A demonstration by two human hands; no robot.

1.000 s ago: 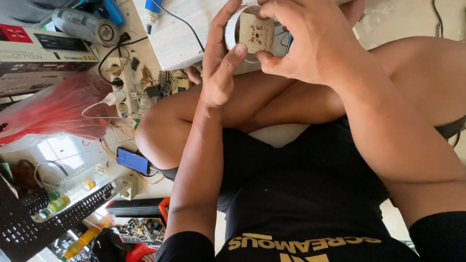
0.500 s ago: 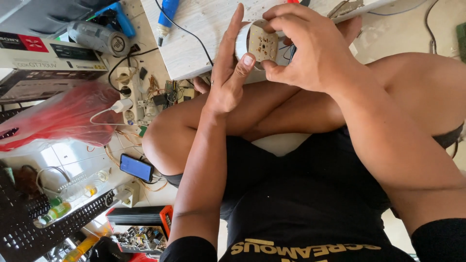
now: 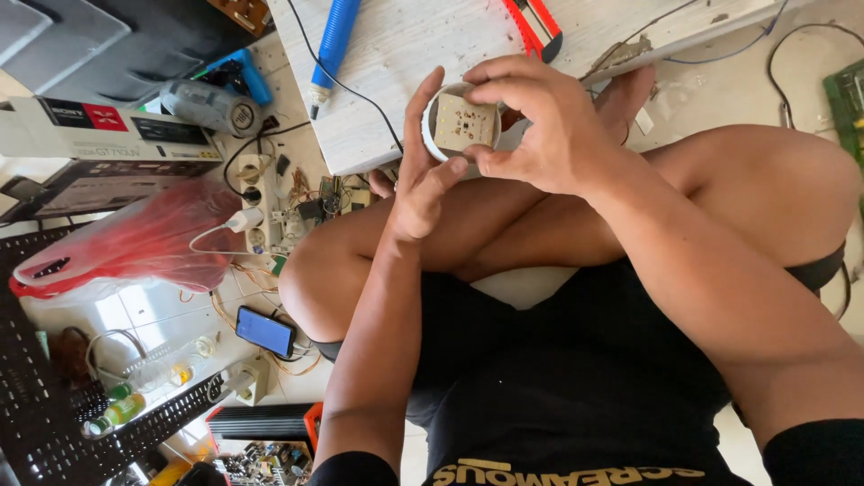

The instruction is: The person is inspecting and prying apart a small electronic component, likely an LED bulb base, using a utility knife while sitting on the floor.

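While the person sits cross-legged on the floor, the head camera looks down at both hands held up over the knees. A small round white cup [image 3: 461,121] with a square pale circuit board [image 3: 464,122] inside it sits between the two hands. The right hand [image 3: 540,121] curls over the cup from the right side, with its fingers bent around the rim and its thumb pressing near the bottom edge, so it is clamped on the cup. The left hand [image 3: 423,171] stands beside the cup on the left, fingers straight and close together, with the thumb tip touching the cup's lower rim. Behind the hands lies a white wooden board [image 3: 405,54] with a blue tool [image 3: 335,40] and a red cutter [image 3: 535,27] on it. A red plastic bag [image 3: 135,243] and a phone [image 3: 265,330] lie on the tiles to the left. Compared with half a second ago, the hands and cup sit in nearly the same grip, just a bit lower in the view.
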